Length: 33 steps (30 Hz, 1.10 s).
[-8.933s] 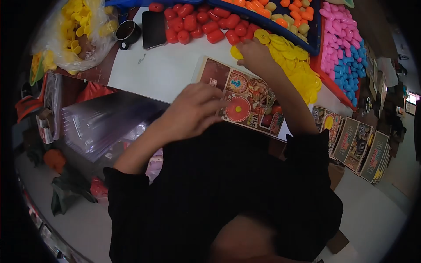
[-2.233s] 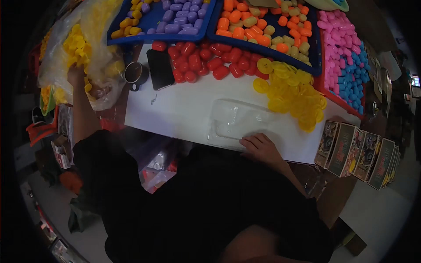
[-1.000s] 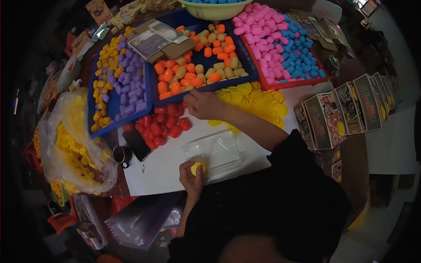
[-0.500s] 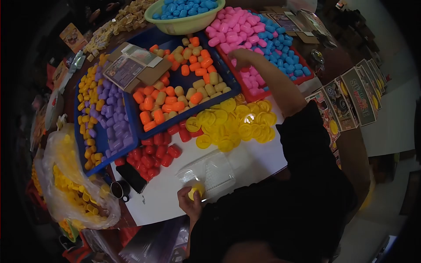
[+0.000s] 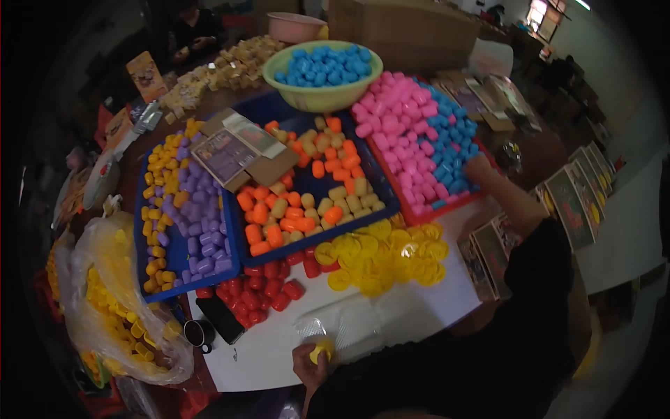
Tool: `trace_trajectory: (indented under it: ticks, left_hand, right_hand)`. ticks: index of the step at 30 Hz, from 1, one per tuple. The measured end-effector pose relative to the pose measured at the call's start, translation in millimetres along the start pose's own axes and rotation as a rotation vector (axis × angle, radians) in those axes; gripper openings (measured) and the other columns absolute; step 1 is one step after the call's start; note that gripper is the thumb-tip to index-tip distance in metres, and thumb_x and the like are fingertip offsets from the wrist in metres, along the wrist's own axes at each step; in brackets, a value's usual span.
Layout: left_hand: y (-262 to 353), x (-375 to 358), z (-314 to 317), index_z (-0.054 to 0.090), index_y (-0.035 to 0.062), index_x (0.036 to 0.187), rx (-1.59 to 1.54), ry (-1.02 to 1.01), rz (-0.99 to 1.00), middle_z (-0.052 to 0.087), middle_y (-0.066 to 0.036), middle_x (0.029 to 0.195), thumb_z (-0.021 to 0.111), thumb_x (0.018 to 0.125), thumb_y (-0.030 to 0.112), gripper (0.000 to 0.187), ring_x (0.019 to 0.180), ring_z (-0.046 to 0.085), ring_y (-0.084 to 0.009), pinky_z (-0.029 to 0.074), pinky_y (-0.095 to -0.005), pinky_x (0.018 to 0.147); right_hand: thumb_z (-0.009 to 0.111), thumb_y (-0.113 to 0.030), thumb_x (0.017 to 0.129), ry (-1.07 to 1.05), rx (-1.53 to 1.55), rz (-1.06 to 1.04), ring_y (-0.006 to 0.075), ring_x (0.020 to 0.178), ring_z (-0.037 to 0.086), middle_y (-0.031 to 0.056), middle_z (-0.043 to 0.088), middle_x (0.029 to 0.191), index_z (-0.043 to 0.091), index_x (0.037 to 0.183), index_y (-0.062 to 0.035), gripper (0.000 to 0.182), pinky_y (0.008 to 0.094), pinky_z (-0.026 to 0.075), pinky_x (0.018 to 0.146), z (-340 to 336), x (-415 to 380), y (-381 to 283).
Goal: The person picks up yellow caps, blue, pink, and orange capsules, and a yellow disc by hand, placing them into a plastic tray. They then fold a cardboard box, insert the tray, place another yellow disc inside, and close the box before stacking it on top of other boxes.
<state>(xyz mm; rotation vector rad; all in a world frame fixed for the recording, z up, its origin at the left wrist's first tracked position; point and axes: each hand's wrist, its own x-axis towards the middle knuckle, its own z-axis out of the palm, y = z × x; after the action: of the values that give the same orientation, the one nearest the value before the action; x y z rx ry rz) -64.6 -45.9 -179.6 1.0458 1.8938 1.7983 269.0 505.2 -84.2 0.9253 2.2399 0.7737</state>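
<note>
My left hand [image 5: 309, 366] is closed around a small round yellow piece [image 5: 322, 350], at the corner of a clear plastic blister tray [image 5: 359, 327] lying on the white surface. My right hand [image 5: 480, 170] reaches down to the blue capsule-shaped pieces [image 5: 455, 136] at the right side of a red tray [image 5: 450, 202]; its fingertips are not clearly visible. Pink pieces [image 5: 398, 105] fill the tray's left part. Between my hands lies a heap of yellow plastic discs [image 5: 380, 255], with red pieces [image 5: 255, 297] to its left.
A blue tray [image 5: 317, 244] holds orange and tan pieces; another blue tray [image 5: 183, 290] holds purple and mustard ones. Folded cardboard [image 5: 244, 150] lies across them. A green bowl [image 5: 322, 101], a cup [image 5: 199, 334], a phone [image 5: 220, 320] and printed boxes [image 5: 572, 202] surround the work area. Another person [image 5: 197, 35] sits opposite.
My right hand has moved from the pink pieces to the blue ones, rightward across the red tray. My left hand still holds the yellow piece. The view has tilted up, showing more background.
</note>
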Motion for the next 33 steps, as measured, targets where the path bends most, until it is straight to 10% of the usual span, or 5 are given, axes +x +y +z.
trace_trajectory:
  ticks: [4, 16, 23, 33]
  left_hand:
    - [-6, -5, 5, 0.055, 0.0016, 0.093, -0.015, 0.025, -0.026, 0.055, -0.013, 0.093, 0.068, 0.071, 0.004, 0.025, 0.088, 0.055, -0.0240, 0.044, -0.0328, 0.082]
    - [7, 3, 8, 0.055, 0.0017, 0.091, 0.054, 0.061, 0.000, 0.059, -0.011, 0.088, 0.067, 0.072, 0.003, 0.022, 0.085, 0.058, -0.0215, 0.044, -0.0313, 0.081]
    - [11, 5, 5, 0.056, 0.0021, 0.089, 0.094, 0.012, 0.027, 0.058, -0.014, 0.090, 0.071, 0.070, 0.002, 0.023, 0.088, 0.057, -0.0249, 0.045, -0.0324, 0.080]
    - [15, 7, 7, 0.059, 0.0029, 0.089, 0.136, 0.056, 0.041, 0.060, -0.014, 0.092, 0.071, 0.071, 0.005, 0.022, 0.089, 0.058, -0.0267, 0.045, -0.0338, 0.080]
  right_hand:
    - [0.054, -0.019, 0.077, 0.140, 0.065, 0.005, 0.0217, 0.080, 0.063, 0.0060, 0.063, 0.078, 0.068, 0.075, -0.0135, 0.015, 0.0345, 0.048, 0.060, 85, 18, -9]
    - [0.056, -0.018, 0.078, 0.294, 0.261, 0.398, 0.0248, 0.080, 0.062, 0.0099, 0.062, 0.086, 0.066, 0.075, -0.0148, 0.011, 0.0350, 0.050, 0.061, 69, 51, -11]
    - [0.059, -0.014, 0.074, 0.688, 0.205, 0.055, 0.0270, 0.079, 0.056, 0.0103, 0.052, 0.094, 0.054, 0.108, -0.0147, 0.034, 0.0348, 0.048, 0.054, -150, -1, -41]
    - [0.059, -0.018, 0.078, 0.576, 0.490, -0.449, 0.0285, 0.088, 0.056, 0.0133, 0.051, 0.100, 0.046, 0.118, -0.0160, 0.042, 0.0364, 0.048, 0.053, -274, -67, -156]
